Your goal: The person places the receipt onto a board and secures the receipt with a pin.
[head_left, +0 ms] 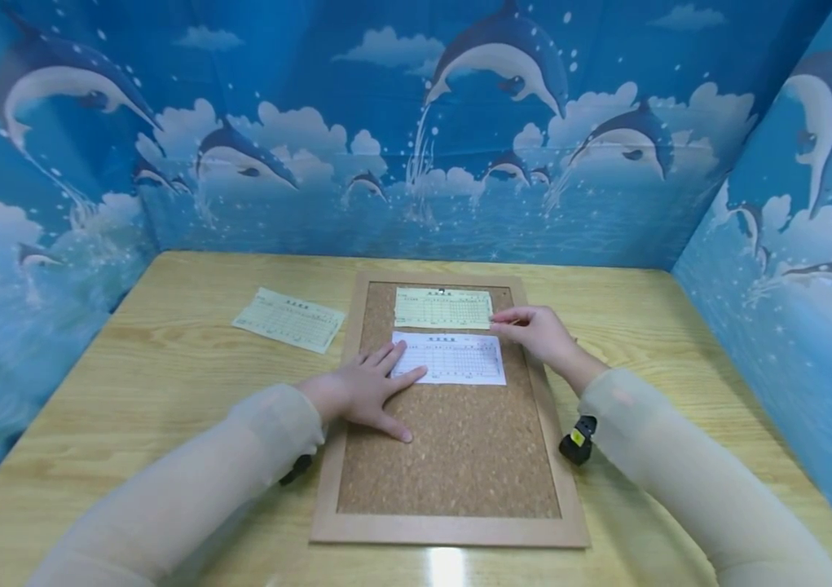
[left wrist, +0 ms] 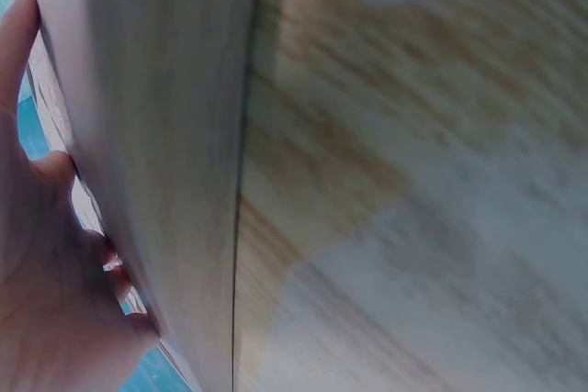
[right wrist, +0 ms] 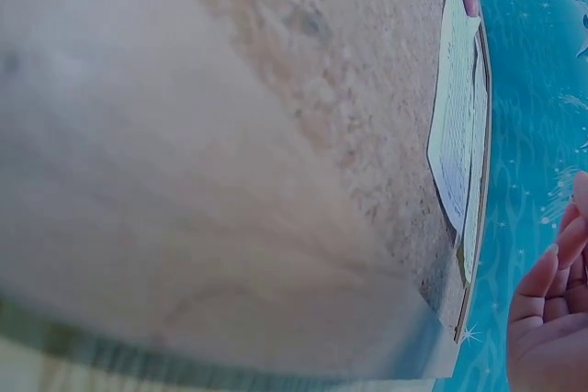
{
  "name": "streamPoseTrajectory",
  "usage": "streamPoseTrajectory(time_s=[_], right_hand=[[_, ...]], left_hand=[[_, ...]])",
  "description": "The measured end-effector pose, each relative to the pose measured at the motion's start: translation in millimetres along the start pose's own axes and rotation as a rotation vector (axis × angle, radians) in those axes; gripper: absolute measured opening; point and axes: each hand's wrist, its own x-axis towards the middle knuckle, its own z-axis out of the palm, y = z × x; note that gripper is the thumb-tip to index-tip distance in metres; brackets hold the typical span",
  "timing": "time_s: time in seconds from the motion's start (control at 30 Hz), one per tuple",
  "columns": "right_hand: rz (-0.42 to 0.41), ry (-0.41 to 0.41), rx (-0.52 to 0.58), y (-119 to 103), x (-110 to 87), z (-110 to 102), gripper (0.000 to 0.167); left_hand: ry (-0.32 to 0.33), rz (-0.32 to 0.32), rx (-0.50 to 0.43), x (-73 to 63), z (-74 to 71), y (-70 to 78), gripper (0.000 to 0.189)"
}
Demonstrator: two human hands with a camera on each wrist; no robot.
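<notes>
A rectangular, light-brown-framed cork board (head_left: 452,456) lay flat on the desk (head_left: 166,391), bearing near its far end a pale yellow-green printed paper slip (head_left: 438,308) and, just nearer, a white printed paper slip (head_left: 460,360), both set crosswise.

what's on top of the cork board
A pale yellow slip, a tiny dark object at its far edge, and a white slip partly under the left grip. The cork board beneath these is covered; anything there can't be seen.
</notes>
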Motion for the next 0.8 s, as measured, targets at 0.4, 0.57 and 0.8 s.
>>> streamPoseTrajectory(time_s=[0.4,0.57,0.8], right_hand=[[-0.037,-0.005,-0.001,-5.3,1.7,4.5,0.034],[-0.036,-0.011,-0.014,-7.6,2.6,8.6,0.032],[-0.034,-0.021,0.004,-11.4,6.1,13.4,0.03]], left_hand=[[-0.004,-0.003,0.003,-2.0,-0.2,-0.6,0.103],[-0.005,0.0,0.0,-2.4,-0.1,-0.2,0.103],[-0.006,-0.002,0.015,1.1,1.4,-0.5,0.103]])
